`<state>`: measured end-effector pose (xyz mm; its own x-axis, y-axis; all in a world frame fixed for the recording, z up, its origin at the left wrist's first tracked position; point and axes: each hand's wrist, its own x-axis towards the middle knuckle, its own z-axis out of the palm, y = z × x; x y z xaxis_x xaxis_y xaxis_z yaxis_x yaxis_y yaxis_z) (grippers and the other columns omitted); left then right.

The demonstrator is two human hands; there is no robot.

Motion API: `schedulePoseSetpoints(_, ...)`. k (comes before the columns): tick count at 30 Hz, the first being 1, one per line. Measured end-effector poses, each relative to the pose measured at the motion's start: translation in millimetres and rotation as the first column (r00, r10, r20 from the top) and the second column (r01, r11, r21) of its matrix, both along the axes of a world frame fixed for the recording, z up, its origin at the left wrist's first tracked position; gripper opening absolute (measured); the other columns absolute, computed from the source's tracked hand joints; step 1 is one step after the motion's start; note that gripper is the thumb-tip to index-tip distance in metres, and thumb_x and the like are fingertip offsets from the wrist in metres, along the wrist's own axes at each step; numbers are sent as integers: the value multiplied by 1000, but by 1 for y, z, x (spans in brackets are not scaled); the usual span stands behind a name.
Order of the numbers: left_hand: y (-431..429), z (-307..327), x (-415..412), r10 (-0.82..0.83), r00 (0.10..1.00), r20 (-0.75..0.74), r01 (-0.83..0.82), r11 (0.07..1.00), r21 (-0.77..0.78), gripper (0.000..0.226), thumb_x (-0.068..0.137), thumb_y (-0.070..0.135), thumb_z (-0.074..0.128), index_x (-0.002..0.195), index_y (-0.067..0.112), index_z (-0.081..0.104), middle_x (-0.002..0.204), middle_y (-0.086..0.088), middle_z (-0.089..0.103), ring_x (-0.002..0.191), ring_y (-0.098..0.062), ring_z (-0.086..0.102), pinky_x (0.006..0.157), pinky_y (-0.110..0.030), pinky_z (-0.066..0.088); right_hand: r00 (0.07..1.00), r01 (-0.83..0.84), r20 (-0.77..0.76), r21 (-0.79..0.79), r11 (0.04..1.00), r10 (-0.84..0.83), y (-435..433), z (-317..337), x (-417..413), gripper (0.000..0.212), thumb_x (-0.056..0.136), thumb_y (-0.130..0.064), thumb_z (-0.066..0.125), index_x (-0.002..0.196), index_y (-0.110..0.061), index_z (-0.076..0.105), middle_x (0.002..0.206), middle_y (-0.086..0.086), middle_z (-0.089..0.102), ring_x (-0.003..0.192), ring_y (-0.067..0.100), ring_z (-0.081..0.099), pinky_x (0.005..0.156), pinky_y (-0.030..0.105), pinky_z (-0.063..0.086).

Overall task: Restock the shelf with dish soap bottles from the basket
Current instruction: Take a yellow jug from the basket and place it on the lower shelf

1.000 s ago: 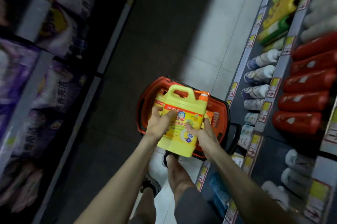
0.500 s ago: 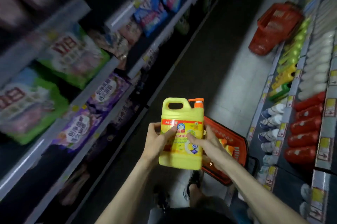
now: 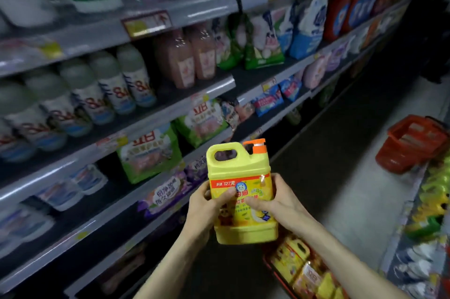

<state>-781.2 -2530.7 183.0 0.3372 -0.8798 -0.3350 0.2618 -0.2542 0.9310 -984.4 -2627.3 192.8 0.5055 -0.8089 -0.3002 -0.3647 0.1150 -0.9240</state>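
Note:
A big yellow dish soap bottle (image 3: pixel 239 172) with an orange pump and a carry handle is held upright at chest height in the aisle. My left hand (image 3: pixel 207 203) grips its left side, thumb across the label. My right hand (image 3: pixel 280 202) grips its right side, fingers curled over the label. Below my right forearm sits the orange basket (image 3: pixel 272 272) on the floor, with several more yellow dish soap bottles (image 3: pixel 299 262) lying in it.
Grey shelves (image 3: pixel 151 126) at the left carry detergent bags, white bottles and pink bottles. A second red basket (image 3: pixel 411 143) stands on the floor at the right. Yellow and green bottles (image 3: pixel 433 201) line the low shelf at the far right.
The view has swung up from the floor and basket toward the left shelves. The bottle has risen away from the basket, still held in both hands.

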Motion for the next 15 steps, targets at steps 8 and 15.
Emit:
schedulePoseSetpoints(8, 33, 67, 34, 290, 932, 218, -252, 950, -187, 55, 80, 50, 89, 125, 25, 71, 116, 5, 81, 108, -13, 77, 96, -42, 60, 975, -201, 38, -245, 948, 217, -7, 65, 76, 87, 65, -64, 91, 136, -38, 47, 128, -13, 67, 117, 6, 67, 105, 41, 56)
schedulePoseSetpoints(15, 64, 113, 39, 526, 732, 433, -433, 850, -301, 41, 92, 58, 71, 127, 49, 53, 116, 35, 69, 106, 10, 69, 79, -12, 58, 918, -320, 93, -403, 857, 386, -4, 109, 131, 79, 72, -49, 95, 137, -28, 54, 120, -10, 73, 111, 8, 71, 99, 42, 60)
